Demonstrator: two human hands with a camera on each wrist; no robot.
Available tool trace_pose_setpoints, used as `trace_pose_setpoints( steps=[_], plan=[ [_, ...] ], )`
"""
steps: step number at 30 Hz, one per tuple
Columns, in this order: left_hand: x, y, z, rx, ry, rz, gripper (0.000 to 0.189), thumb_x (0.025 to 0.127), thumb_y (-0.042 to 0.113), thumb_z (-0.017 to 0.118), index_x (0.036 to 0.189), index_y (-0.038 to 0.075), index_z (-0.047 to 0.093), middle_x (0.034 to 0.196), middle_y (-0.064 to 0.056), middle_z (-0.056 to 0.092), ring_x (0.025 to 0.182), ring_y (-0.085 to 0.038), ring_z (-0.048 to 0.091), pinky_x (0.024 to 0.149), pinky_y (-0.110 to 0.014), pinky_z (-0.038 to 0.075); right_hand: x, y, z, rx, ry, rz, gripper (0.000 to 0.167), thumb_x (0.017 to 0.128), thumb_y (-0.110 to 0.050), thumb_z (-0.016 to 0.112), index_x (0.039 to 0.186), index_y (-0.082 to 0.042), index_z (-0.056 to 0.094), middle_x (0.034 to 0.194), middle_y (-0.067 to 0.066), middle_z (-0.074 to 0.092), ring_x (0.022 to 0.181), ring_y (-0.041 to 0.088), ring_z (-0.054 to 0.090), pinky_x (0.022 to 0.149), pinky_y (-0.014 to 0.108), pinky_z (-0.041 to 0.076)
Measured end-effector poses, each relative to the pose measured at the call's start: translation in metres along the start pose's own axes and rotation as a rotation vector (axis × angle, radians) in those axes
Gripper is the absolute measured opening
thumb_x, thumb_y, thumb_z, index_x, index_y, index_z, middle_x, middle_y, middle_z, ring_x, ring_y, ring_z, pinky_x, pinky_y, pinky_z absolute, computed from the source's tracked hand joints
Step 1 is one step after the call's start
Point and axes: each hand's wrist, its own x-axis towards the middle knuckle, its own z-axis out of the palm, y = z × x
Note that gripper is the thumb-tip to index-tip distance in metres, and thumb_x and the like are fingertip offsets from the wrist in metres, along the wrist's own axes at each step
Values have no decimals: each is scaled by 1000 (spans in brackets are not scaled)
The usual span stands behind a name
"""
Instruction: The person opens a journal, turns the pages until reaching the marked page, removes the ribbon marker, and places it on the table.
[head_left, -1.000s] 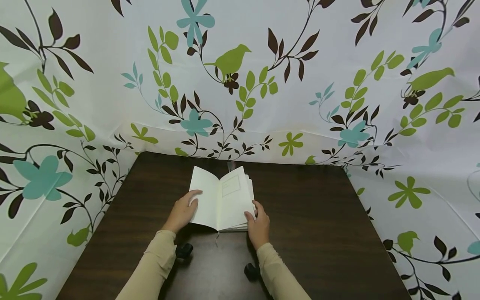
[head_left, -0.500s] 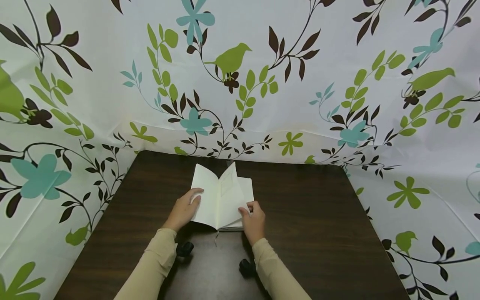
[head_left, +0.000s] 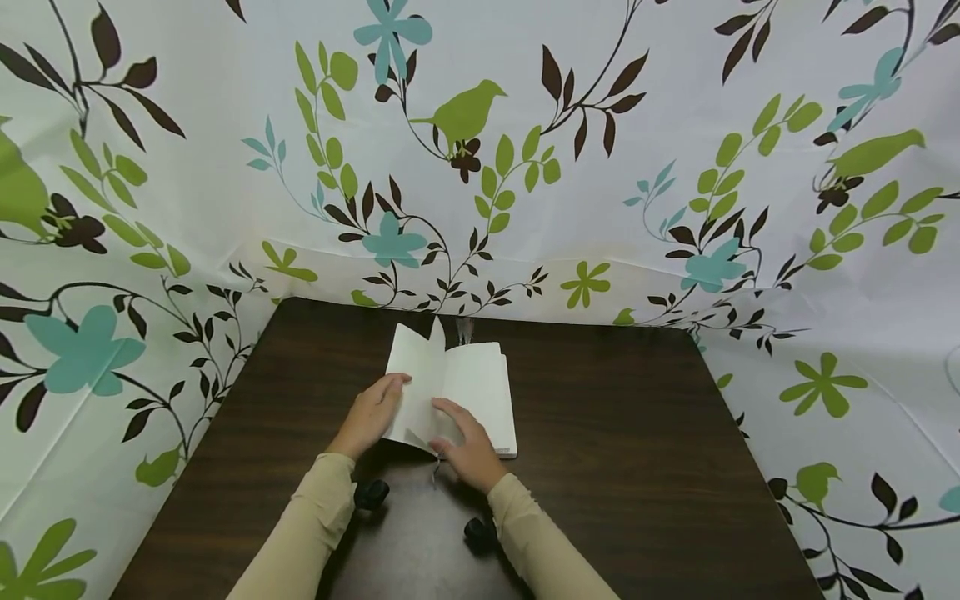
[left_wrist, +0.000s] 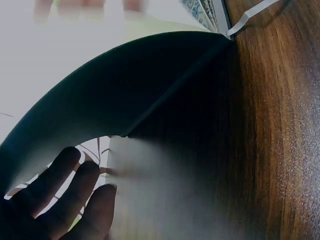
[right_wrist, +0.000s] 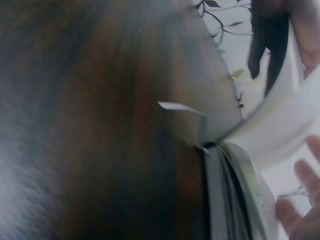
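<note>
An open notebook [head_left: 480, 392] with blank cream pages lies on the table. My left hand [head_left: 370, 417] holds its raised left side, thumb on the page side; in the left wrist view its fingers [left_wrist: 80, 187] are behind the dark cover [left_wrist: 125, 75]. My right hand [head_left: 470, 447] is over the pages near the spine, fingers extended, against a leaf that leans to the left. In the right wrist view its fingertips [right_wrist: 300, 195] are beside the page edges, blurred. A thin ribbon bookmark [right_wrist: 180, 106] hangs from the spine's near end.
A dark wood-grain table [head_left: 637, 458] carries the notebook. Behind and beside it hangs a white cloth [head_left: 600, 208] printed with leaves, flowers and birds. A small clear object [head_left: 465, 329] is at the table's back edge. Dark wrist devices [head_left: 480, 535] sit below both sleeves.
My right hand has moved left from the notebook's right edge to near the spine, carrying a leaf over to the left. My left hand keeps its hold on the left side.
</note>
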Motion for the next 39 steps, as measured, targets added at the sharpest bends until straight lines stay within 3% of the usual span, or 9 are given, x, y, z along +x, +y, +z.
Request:
trace_pose_setpoints(
  steps=[3,8,12,17,19,25,29,35,39],
  plan=[
    [0,2,-2,-34,-8,-19,54,111,43,32,139,5,58,141,-20,58,125,-38,55,104,-56,40,-1,2,5,-133,-107,-77,52,100,-26,66,148,-12,52,158,9,42,146,28,38,112,54,37],
    [3,-1,-8,-9,-38,-14,50,108,37,47,141,0,55,137,-24,60,115,-36,61,98,-54,47,-5,7,8,-312,-167,-133,48,100,-24,66,147,-15,55,160,6,40,147,30,35,110,60,35],
    [4,-5,-15,48,-51,10,47,105,22,56,145,-2,49,135,-29,59,102,-37,66,87,-53,52,-8,9,6,-383,-212,-112,48,102,-27,63,149,-19,54,162,1,37,149,31,33,111,62,32],
    [2,-10,-20,83,-80,7,63,104,16,55,160,8,26,149,-33,44,112,-44,61,92,-58,48,-15,15,0,-428,-245,-25,48,103,-28,62,150,-22,52,162,0,37,151,27,29,114,60,28],
    [1,-12,-20,94,-93,8,65,105,15,55,162,13,24,153,-32,39,120,-46,58,96,-59,45,-17,20,-4,-452,-250,22,46,103,-28,61,148,-21,54,162,1,37,152,25,28,116,57,26],
    [-1,-18,-19,130,-83,69,42,105,13,56,147,10,53,148,-25,50,128,-43,54,101,-60,43,-19,42,-34,-428,-153,52,38,101,-18,64,138,-8,63,154,12,48,145,31,39,112,59,33],
    [-2,-22,-18,139,-67,78,41,105,20,57,145,11,55,147,-25,52,128,-44,54,102,-60,43,-22,55,-57,-415,-102,104,40,99,-15,67,137,-5,62,153,15,49,144,35,39,109,64,33],
    [-5,-26,-18,138,-118,56,67,91,30,77,150,12,49,154,-23,44,139,-47,42,106,-64,38,-28,69,-72,-359,-191,169,53,96,-20,72,144,-4,55,161,15,36,151,34,26,115,62,28],
    [-5,-27,-17,128,-134,57,72,89,33,79,151,12,47,155,-22,43,141,-46,40,108,-63,37,-27,72,-83,-282,-267,209,64,92,-17,75,150,-6,49,166,15,25,153,35,20,116,59,27]
  ],
)
